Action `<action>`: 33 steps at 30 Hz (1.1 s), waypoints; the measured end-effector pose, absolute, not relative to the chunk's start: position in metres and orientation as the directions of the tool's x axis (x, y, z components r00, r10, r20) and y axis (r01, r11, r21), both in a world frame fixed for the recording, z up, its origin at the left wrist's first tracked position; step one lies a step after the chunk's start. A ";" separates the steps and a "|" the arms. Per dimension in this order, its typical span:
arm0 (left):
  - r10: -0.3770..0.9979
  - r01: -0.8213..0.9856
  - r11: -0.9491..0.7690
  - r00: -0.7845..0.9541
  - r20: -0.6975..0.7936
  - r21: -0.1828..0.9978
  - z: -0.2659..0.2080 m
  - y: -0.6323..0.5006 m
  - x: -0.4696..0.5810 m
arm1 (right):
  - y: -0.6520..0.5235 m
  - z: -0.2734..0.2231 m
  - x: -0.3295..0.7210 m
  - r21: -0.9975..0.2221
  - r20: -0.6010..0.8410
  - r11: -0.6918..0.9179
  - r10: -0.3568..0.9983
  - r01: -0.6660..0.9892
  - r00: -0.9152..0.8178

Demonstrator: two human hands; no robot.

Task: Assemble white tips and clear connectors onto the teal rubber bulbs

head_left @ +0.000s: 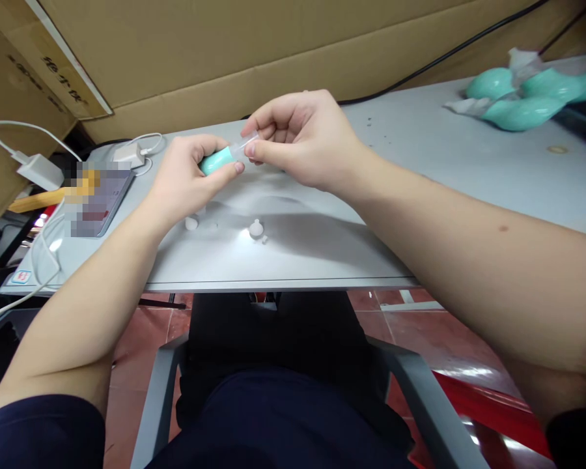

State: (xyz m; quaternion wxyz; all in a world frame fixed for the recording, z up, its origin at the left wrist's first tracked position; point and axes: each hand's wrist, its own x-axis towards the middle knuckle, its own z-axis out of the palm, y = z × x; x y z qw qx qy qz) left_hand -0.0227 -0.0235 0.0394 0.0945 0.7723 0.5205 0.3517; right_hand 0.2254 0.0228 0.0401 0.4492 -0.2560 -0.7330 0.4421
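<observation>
My left hand [188, 169] is wrapped round a smooth, shiny mint-green piece [217, 161], its thumb lying along the near side. Out of the right end of that piece sticks a clear, film-like plastic sleeve [245, 146]. My right hand [297, 133] pinches the sleeve's far end between thumb and fingers, the other fingers curled. Both hands are just above the table. Below them on the tabletop lies a small white round piece with a nub [256, 228], a tiny white bit beside it. Another small white piece [191, 223] is near my left wrist.
Several mint-green rounded pieces with whitish film [525, 98] lie at the table's back right. On the left are a phone-like flat device [114, 195], partly blurred out, white chargers [41, 170] and cables. A cardboard wall [234, 39] closes off the back of the grey table [469, 189].
</observation>
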 end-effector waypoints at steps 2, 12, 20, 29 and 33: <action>0.865 0.748 -0.439 0.202 0.459 0.498 0.039 -0.024 -0.022 | 0.023 0.038 0.223 -0.869 0.446 0.494 0.771 -0.016 -0.454; 0.871 0.752 -0.438 0.220 0.438 0.492 0.041 -0.027 -0.024 | 0.028 0.035 0.228 -0.852 0.420 0.521 0.732 0.045 -0.536; 0.868 0.744 -0.449 0.233 0.438 0.495 0.040 -0.027 -0.023 | 0.028 0.039 0.227 -0.877 0.369 0.477 0.741 0.054 -0.561; 0.876 0.715 -0.441 0.209 0.435 0.542 0.040 -0.030 -0.016 | 0.023 0.038 0.225 -0.894 0.403 0.443 0.743 -0.059 -0.535; 0.864 0.729 -0.456 0.226 0.449 0.510 0.041 -0.029 -0.018 | 0.027 0.033 0.220 -0.887 0.408 0.459 0.721 -0.055 -0.560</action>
